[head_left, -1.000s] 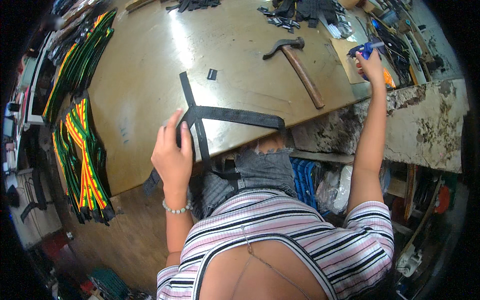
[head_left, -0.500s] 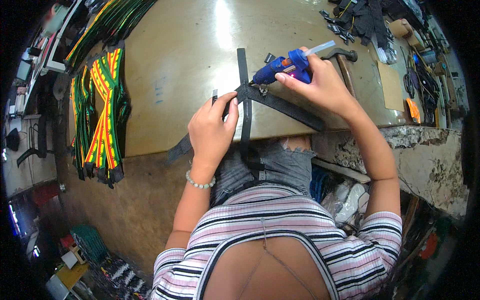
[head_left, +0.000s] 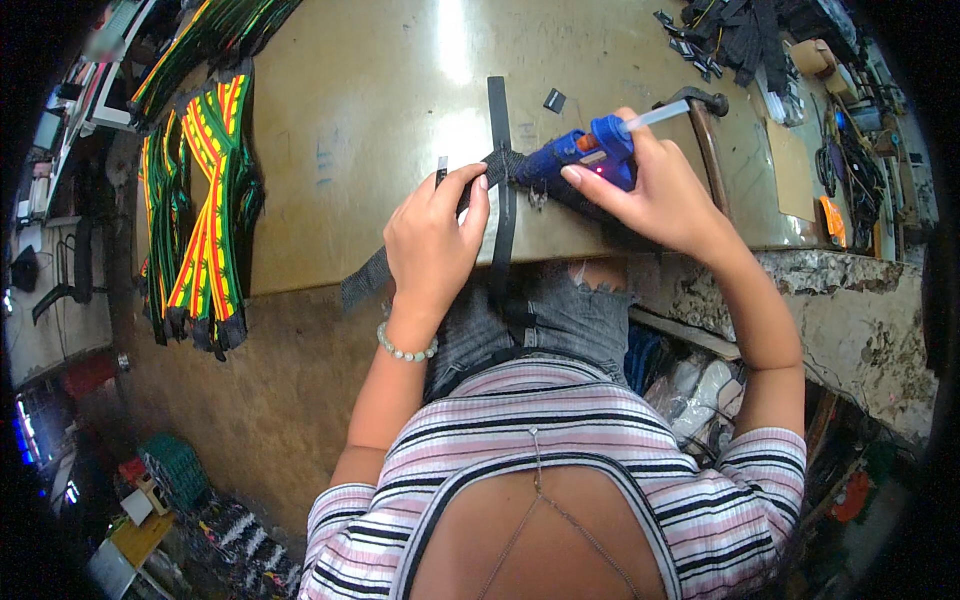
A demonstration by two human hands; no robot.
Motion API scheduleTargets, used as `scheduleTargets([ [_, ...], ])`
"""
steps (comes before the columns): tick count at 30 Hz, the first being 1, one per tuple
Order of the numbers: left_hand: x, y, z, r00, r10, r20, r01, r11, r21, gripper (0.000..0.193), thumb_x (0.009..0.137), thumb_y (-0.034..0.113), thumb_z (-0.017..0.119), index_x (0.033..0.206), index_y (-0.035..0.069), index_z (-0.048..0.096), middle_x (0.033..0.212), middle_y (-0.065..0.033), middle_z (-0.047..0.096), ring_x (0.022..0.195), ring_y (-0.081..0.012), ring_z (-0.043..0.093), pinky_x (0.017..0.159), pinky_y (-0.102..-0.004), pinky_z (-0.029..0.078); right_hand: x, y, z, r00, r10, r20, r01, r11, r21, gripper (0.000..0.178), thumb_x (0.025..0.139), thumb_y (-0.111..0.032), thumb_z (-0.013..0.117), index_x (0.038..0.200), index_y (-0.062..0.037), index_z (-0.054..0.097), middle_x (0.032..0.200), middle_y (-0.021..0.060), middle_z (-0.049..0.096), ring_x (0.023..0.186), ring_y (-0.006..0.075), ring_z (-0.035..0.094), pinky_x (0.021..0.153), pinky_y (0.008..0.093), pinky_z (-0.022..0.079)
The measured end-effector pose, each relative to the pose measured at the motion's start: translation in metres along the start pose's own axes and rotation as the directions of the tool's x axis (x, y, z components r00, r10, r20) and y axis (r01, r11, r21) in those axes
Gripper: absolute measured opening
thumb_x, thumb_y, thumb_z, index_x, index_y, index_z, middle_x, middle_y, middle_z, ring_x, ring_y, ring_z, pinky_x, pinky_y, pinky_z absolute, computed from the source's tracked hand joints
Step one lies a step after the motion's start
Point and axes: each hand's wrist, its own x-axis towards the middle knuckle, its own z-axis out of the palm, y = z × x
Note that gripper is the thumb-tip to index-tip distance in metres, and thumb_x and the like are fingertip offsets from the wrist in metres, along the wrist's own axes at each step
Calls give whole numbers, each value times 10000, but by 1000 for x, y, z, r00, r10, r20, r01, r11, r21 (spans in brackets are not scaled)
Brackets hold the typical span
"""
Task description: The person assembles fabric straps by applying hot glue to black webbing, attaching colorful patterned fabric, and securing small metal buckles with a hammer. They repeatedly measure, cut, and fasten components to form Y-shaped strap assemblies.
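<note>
"Blue glue gun (head_left: 590, 155), who's got it?"

"R hand (head_left: 665, 195). Fingers curled round the grip, thumb along the side, so well closed on it. Most fingers are hidden, tho. Clear glue stick (head_left: 660, 115) pokes out the back."

"And its front end?"

"Just R of where a thin strap (head_left: 499, 115) + a wide strap (head_left: 367, 279) cross, both blk. Can't tell if it touches."

"How do they lie?"

"Thin strap runs approx straight up-down, lower end over the tbl (head_left: 350, 120) edge twd the grey shorts (head_left: 575, 320). Wide strap, woven, goes crosswise: L end hangs past the edge, R part passes under the gun."

"And the L hand (head_left: 435, 230)?"

"On the wide strap, just L of the crossing. Thumb + index nearly meet, tips on the weave; other fingers bent, partly out of sight. Pinch or press, can't tell. Small dark piece (head_left: 441, 172) w/ a pale end shows just past the index finger."

"What else is there?"

"Hammer (head_left: 712, 165), handle partly behind the R hand. Little blk tab (head_left: 554, 100) beyond the gun. Striped straps (head_left: 213, 200), grn/yel/red, bundled far L. Blk pieces (head_left: 750, 40) heaped top R, tan sheet (head_left: 791, 170) nearer, orange item (head_left: 833, 222) by it, too small to ID."
</note>
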Motion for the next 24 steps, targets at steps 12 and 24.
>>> scheduleTargets([
  [12,-6,0,-3,996,-90,17,91,994,-65,580,943,160,589,1479,131,368,777,-120,641,628,-222,609,599,-353,486,-40,111,-45,793,354,-495,-77,865,496,314,903,-355,716,1025,-70,667,875,41,705,727,113,643,655,293,493],
  [24,-8,55,-37,858,240,453,269,541,-797,648,1002,39,403,1554,30,64,746,-15,500,668,-95,454,672,-250,417,-83,73,-70,806,411,-426,-247,888,388,365,936,-337,660,1137,-34,692,1019,69,709,858,146,671,745,293,523],
])
